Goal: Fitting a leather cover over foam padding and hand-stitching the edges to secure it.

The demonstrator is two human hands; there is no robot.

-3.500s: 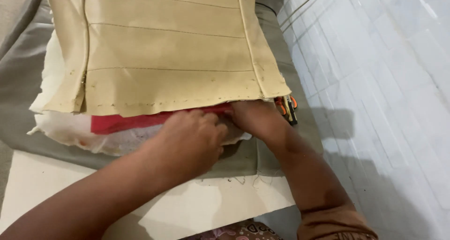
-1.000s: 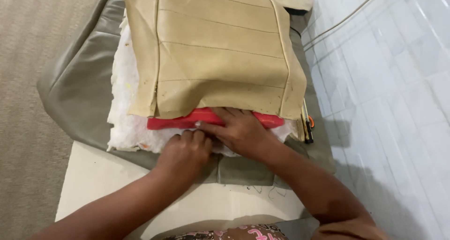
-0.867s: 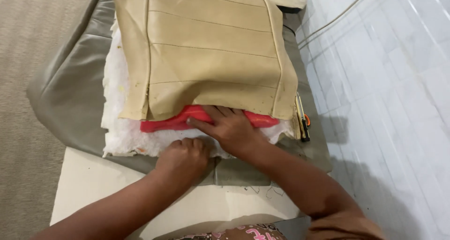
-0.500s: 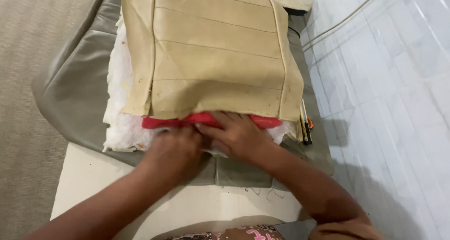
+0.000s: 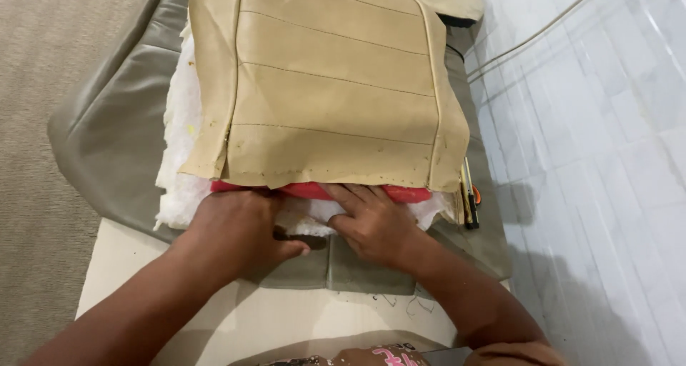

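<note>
Tan stitched cover (image 5: 329, 94) already laid over white padding (image 5: 182, 173); red layer (image 5: 314, 190) tucked at near edge. Left hand (image 5: 236, 230) curled, pressed on padding; right hand (image 5: 371, 223) fingers flat, nothing gripped. Tucking judged unfinished.

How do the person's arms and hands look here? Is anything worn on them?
Both forearms are bare, with no sleeves in view. The left hand and right hand wear no gloves, and no rings or watch show. Patterned cloth with pink shows at the bottom edge.
</note>
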